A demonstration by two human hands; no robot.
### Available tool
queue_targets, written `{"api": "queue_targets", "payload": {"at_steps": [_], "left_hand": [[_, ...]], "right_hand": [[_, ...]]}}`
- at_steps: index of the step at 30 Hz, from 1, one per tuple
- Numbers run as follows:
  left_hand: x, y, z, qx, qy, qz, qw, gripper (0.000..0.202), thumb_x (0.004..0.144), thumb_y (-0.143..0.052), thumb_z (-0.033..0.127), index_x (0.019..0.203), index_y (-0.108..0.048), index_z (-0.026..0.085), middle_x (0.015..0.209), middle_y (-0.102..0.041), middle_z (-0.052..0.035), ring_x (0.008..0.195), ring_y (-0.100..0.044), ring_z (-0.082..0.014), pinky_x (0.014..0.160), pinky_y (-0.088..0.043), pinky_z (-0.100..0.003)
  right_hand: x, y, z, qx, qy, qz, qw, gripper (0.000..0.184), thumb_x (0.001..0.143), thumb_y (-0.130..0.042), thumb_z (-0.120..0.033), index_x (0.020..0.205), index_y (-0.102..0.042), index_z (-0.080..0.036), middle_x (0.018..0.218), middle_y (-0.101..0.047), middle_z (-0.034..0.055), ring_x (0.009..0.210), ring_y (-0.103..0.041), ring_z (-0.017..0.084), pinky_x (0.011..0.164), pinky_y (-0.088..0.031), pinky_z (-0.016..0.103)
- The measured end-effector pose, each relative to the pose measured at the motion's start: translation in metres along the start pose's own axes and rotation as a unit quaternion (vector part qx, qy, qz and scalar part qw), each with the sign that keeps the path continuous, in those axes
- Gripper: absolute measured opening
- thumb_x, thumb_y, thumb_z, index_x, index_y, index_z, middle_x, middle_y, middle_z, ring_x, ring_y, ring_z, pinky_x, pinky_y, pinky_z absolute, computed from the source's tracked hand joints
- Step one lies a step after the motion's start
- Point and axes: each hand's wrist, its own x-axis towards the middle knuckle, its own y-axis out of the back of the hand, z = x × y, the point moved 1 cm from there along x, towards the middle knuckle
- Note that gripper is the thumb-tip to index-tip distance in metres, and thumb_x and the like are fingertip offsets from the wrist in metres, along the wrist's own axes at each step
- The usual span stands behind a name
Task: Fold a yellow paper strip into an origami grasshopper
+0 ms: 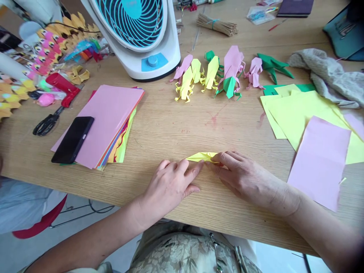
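A small folded yellow paper piece [200, 156] lies flat on the wooden table [176, 125] near its front edge. My left hand [170, 185] rests palm down, its index finger stretched out and pressing the paper's near edge. My right hand [241, 176] lies over the paper's right end, fingers flat and pressing it down. A row of finished paper figures [213, 72] in yellow, pink and green stands further back.
A stack of coloured paper [113, 117] with a black phone [73, 138] on it lies left. Yellow and pink sheets [313, 129] lie right. A white and blue fan [136, 34], black scissors [45, 123], a grey cloth [327, 76] and a stick bundle [217, 25] lie around.
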Motion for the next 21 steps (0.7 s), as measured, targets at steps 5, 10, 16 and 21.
{"api": "queue_targets", "payload": {"at_steps": [5,10,16,21], "left_hand": [[-0.008,-0.004,-0.002,-0.014,0.031,0.003,0.999,0.065,0.093,-0.058,0.049,0.147,-0.039,0.019,0.1,-0.061,-0.0066,0.093,-0.06,-0.023,0.082,-0.043,-0.039],[-0.014,-0.007,-0.006,-0.022,0.027,0.023,0.999,0.062,0.093,-0.059,0.044,0.145,-0.042,0.014,0.098,-0.061,-0.0063,0.091,-0.06,-0.0228,0.083,-0.044,-0.04],[-0.011,-0.009,-0.013,-0.03,0.007,0.045,0.999,0.053,0.096,-0.054,0.042,0.14,-0.047,0.014,0.096,-0.06,-0.0074,0.092,-0.059,-0.0241,0.081,-0.045,-0.041],[-0.006,-0.01,-0.017,-0.081,0.002,0.091,0.993,0.038,0.099,-0.049,0.032,0.133,-0.05,0.017,0.103,-0.059,-0.0083,0.096,-0.059,-0.0225,0.084,-0.047,-0.039]], "right_hand": [[0.0,0.001,0.001,0.025,-0.005,-0.002,1.0,0.026,0.098,-0.04,-0.013,0.113,-0.062,-0.015,0.104,-0.059,0.0124,0.088,-0.055,0.023,0.079,-0.051,0.039],[0.0,0.005,0.002,0.079,-0.022,0.025,0.996,0.025,0.098,-0.04,-0.009,0.104,-0.063,-0.016,0.106,-0.059,0.0115,0.085,-0.057,0.02,0.078,-0.052,0.035],[0.008,-0.002,0.008,0.075,-0.155,0.121,0.978,0.016,0.098,-0.047,-0.019,0.103,-0.062,-0.017,0.098,-0.056,0.0103,0.08,-0.059,0.019,0.074,-0.053,0.035],[0.013,-0.004,0.005,0.076,-0.231,0.087,0.966,0.006,0.095,-0.052,-0.019,0.097,-0.057,-0.019,0.101,-0.057,0.0093,0.078,-0.061,0.019,0.068,-0.05,0.032]]}}
